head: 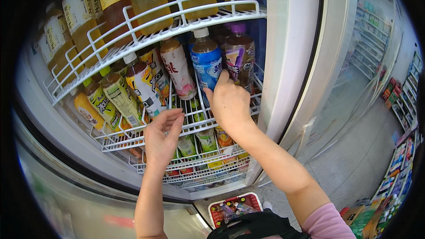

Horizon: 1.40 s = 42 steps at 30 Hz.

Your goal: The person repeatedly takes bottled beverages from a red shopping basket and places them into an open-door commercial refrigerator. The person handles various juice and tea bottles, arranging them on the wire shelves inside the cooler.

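My right hand (pixel 230 101) is at the front of a blue-labelled plastic drink bottle (pixel 206 58) with a white cap, its thumb and fingers against the label. The bottle stands on a white wire shelf (pixel 196 124) inside a drinks cooler. To its right is a purple-capped bottle (pixel 239 53). A pink-and-white peach drink bottle (pixel 178 69) stands to its left. My left hand (pixel 165 132) is at the front rail of the same shelf, fingers half curled, with no item visible in it. Close to it on the left is a white-capped bottle with a yellow and white label (pixel 144 86).
Large tea bottles (pixel 149 3) fill the shelf above, behind a raised wire rail (pixel 146 23). The cooler's door frame (pixel 292 56) rises at right. A red basket (pixel 255 199) holding several bottles sits on the floor below. Store shelves (pixel 395 172) line the far right.
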Tool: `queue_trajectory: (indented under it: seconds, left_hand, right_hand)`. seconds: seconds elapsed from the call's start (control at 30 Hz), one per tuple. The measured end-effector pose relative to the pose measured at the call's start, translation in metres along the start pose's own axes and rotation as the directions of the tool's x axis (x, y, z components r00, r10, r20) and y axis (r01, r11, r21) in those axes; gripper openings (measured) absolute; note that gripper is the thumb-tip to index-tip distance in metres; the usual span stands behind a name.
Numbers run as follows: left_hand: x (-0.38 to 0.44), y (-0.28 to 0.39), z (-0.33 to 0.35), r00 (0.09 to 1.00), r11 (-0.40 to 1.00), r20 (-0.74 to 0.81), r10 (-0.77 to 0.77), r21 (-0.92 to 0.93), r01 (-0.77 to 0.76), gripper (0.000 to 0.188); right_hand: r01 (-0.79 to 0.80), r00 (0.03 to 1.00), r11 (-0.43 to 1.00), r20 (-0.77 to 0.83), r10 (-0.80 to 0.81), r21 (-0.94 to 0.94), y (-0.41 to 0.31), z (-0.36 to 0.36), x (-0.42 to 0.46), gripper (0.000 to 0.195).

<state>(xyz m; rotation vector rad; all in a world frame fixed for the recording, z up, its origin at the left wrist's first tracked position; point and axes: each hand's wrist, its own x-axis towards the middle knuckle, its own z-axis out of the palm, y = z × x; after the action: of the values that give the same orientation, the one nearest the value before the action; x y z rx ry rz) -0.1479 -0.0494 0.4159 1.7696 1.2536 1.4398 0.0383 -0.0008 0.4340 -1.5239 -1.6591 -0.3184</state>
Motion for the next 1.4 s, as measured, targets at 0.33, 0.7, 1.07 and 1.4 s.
queue_trajectory:
  seconds: [0.33, 0.7, 1.07, 1.4]
  left_hand:
    - [0.001, 0.0, 0.002, 1.0, 1.0, -0.004, 0.013, 0.018, -0.013, 0.022]
    - [-0.005, -0.005, -0.005, 1.0, 0.999, 0.017, 0.004, 0.033, -0.005, 0.023]
    - [-0.008, -0.009, -0.004, 0.999, 0.998, 0.01, 0.036, 0.056, -0.036, 0.023]
    - [-0.011, -0.013, -0.006, 0.997, 0.996, -0.002, 0.072, 0.059, -0.071, 0.022]
  right_hand:
    - [-0.067, 0.998, 0.989, 0.013, 0.069, -0.13, -0.005, 0.047, 0.026, 0.047]
    - [-0.145, 0.984, 0.988, 0.095, 0.15, -0.052, -0.004, 0.064, 0.044, 0.048]
    - [-0.221, 0.97, 0.975, 0.105, 0.22, -0.003, 0.001, 0.098, 0.073, 0.051]
    - [-0.178, 0.977, 0.984, 0.117, 0.18, -0.027, 0.006, 0.122, 0.093, 0.051]
